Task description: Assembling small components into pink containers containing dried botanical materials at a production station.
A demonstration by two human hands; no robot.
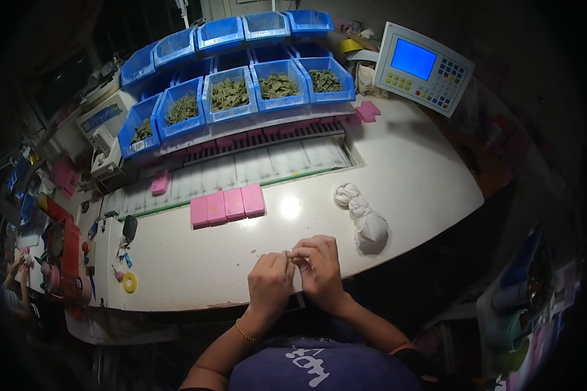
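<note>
Close to the white table's (398, 156) front edge, my left hand (269, 279) and my right hand (321, 270) meet fingertip to fingertip. Both have their fingers curled in a pinch. Whatever is between them, if anything, is too small and hidden to make out. Beyond my hands lies a row of several pink boxes (227, 206), side by side. To the right of my right hand rests a knotted white cloth bundle (366, 221), twisted at its far end.
Blue bins (228, 91) of dried green leaves rise in tiers at the back. Before them runs a pale strip with a green edge (241, 184) and one pink box (160, 183). A keypad console (424, 68) stands back right, a yellow tape roll (130, 282) front left. Another person's hands (23, 260) work far left.
</note>
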